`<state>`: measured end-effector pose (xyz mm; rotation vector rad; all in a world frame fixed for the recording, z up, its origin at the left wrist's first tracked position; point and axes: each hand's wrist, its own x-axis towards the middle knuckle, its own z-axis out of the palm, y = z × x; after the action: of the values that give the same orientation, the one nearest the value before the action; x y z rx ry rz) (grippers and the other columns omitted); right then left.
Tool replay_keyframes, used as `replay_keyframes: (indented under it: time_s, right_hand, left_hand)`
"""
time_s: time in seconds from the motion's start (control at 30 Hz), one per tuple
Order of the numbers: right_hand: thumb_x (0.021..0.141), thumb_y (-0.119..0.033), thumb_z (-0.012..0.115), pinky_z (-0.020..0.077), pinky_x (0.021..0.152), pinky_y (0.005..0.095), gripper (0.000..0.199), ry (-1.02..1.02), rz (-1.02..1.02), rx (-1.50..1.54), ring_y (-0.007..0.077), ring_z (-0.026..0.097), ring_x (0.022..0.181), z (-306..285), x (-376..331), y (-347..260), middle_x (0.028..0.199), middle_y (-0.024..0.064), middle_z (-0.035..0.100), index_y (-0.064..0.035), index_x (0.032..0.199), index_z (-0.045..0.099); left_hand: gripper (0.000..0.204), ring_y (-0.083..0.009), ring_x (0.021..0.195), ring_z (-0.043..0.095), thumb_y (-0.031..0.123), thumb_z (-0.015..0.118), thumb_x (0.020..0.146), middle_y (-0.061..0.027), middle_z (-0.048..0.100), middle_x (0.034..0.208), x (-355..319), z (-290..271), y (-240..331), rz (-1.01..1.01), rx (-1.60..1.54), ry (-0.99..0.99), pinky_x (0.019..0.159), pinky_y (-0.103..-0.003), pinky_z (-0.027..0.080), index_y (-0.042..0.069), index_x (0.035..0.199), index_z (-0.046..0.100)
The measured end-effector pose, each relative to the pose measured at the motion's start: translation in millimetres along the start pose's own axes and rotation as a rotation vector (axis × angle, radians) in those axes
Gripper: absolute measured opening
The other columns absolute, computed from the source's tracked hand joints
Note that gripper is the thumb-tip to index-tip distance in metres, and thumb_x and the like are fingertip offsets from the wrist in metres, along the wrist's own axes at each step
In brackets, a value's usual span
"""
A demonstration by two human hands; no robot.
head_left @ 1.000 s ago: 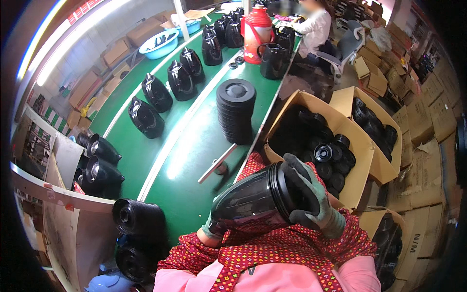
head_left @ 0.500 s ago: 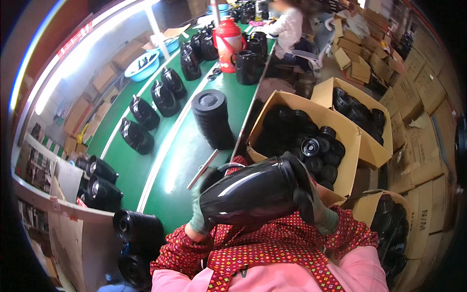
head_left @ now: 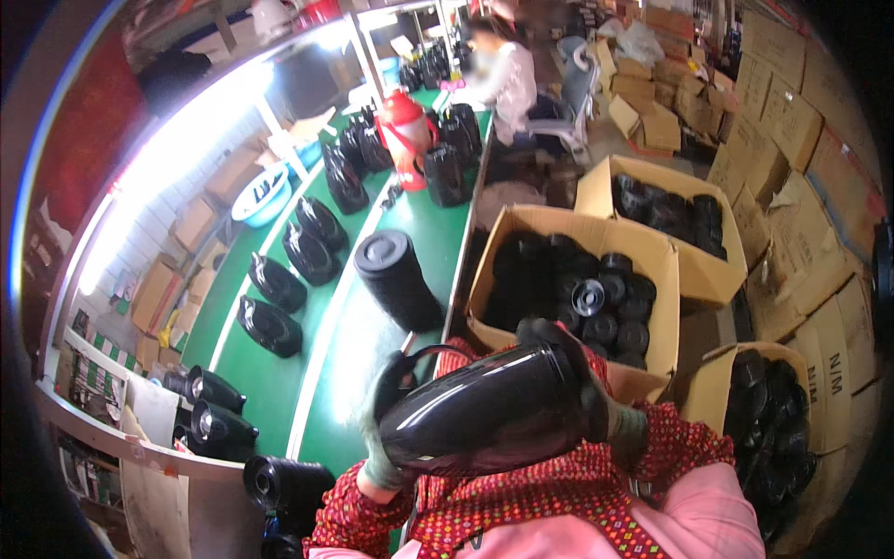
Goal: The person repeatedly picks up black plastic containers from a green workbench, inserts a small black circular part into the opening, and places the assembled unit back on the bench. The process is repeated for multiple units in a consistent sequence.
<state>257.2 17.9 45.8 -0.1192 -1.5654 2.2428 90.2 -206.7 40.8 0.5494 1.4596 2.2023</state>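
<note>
A glossy black jug shell [head_left: 484,410] lies on its side between my hands, in front of my patterned red apron. My left hand [head_left: 380,433], in a grey-green glove, is closed around its left end. A black curved handle stands out above that end. My right hand [head_left: 601,405], gloved with a dark palm, grips the rimmed right end; the jug hides some of its fingers. Just beyond the jug, a tall stack of black round parts [head_left: 402,284] leans on the green worktable [head_left: 345,373].
Several black jugs [head_left: 310,252] stand along the table, with a red-and-white flask [head_left: 405,140] farther off. At right are open cartons [head_left: 666,345] of black round parts. A blue basin [head_left: 262,197] sits at far left. Another person [head_left: 512,84] sits at the far end.
The view has tilted, so the table and cartons appear lower. The jug has turned slightly in both hands, and its curved handle shows more clearly. A pale strip by the left hand no longer shows.
</note>
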Motion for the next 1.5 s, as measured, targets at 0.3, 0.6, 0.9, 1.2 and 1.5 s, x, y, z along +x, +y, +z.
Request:
replay_keyframes:
  time_s: [0.3, 0.6, 0.9, 1.2, 1.5]
  right_hand:
    - [0.106, -0.056, 0.051, 0.0379, 0.120, 0.0411, 0.075, -0.031, -0.110, -0.177, 0.0259, 0.051, 0.139, -19.9, -2.7, 28.2, 0.159, 0.0158, 0.045, -0.0013, 0.157, 0.040]
    - [0.107, -0.057, 0.050, 0.0547, 0.102, 0.0365, 0.066, -0.120, 0.636, 0.736, 0.0215, 0.069, 0.113, -43.8, -7.8, 39.1, 0.126, 0.0143, 0.072, 0.0006, 0.135, 0.065]
    - [0.110, -0.034, 0.050, 0.0453, 0.116, 0.0453, 0.056, 0.081, 0.006, 0.202, 0.0263, 0.059, 0.134, 33.2, -21.5, -20.3, 0.148, 0.0182, 0.058, -0.0025, 0.156, 0.043]
    - [0.091, -0.075, 0.058, 0.0313, 0.123, 0.0499, 0.096, -0.194, -0.009, 0.077, 0.0352, 0.038, 0.148, -9.6, -24.1, 9.1, 0.165, 0.0176, 0.032, -0.0126, 0.161, 0.036]
    - [0.069, -0.072, 0.082, 0.0329, 0.113, 0.0719, 0.079, -0.738, -0.810, -1.008, 0.0593, 0.037, 0.141, -1.7, 5.6, -65.3, 0.161, 0.0311, 0.034, -0.0252, 0.132, 0.072]
  left_hand:
    - [0.054, -0.0259, 0.126, 0.064, 0.023, 0.057, 0.106, -0.0149, 0.061, 0.140, 0.5, -1.7, 29.7, -0.239, -0.137, -0.166, 0.106, -0.040, 0.055, -0.002, 0.153, 0.046]
    - [0.060, -0.0287, 0.108, 0.071, 0.001, 0.066, 0.092, -0.0238, 0.067, 0.129, 7.5, 45.8, 80.3, 0.677, 1.090, -0.608, 0.094, -0.036, 0.056, -0.007, 0.149, 0.048]
    - [0.071, -0.0262, 0.123, 0.067, 0.017, 0.083, 0.085, -0.0207, 0.064, 0.139, 2.3, 5.1, 31.7, 0.246, 0.737, -0.343, 0.104, -0.041, 0.054, -0.005, 0.146, 0.052]
    - [0.063, -0.0226, 0.122, 0.067, 0.011, 0.074, 0.096, -0.0204, 0.057, 0.147, 3.8, 13.4, 21.0, -0.216, -0.151, -0.129, 0.102, -0.038, 0.056, -0.003, 0.151, 0.046]
    - [0.054, -0.0222, 0.117, 0.068, 0.010, 0.075, 0.094, -0.0173, 0.064, 0.138, -20.9, 21.9, -68.3, -0.357, -0.145, -0.468, 0.101, -0.036, 0.056, -0.003, 0.142, 0.055]
